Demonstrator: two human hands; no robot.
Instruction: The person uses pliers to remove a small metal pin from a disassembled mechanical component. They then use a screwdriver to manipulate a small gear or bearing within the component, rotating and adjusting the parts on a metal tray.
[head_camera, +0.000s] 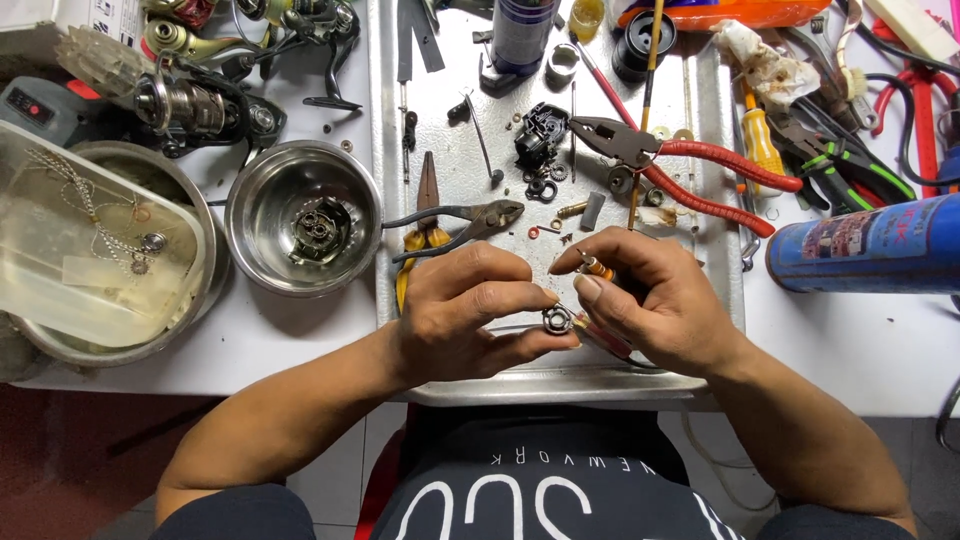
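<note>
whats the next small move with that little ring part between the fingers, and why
Probably bring the tip of the thin tool in the right hand down into the small metal bearing. The left hand pinches the bearing at its fingertips over the metal tray, its open face showing, and the tool tip sits just above and beside it, seemingly not yet touching.

red-handled steel pliers (690, 165) | blue printed spray can (865, 245) | shiny silver steel bowl (262, 205) | yellow-handled screwdriver (760, 140) | white surface (290, 330) | small silver ring part (557, 320)
</note>
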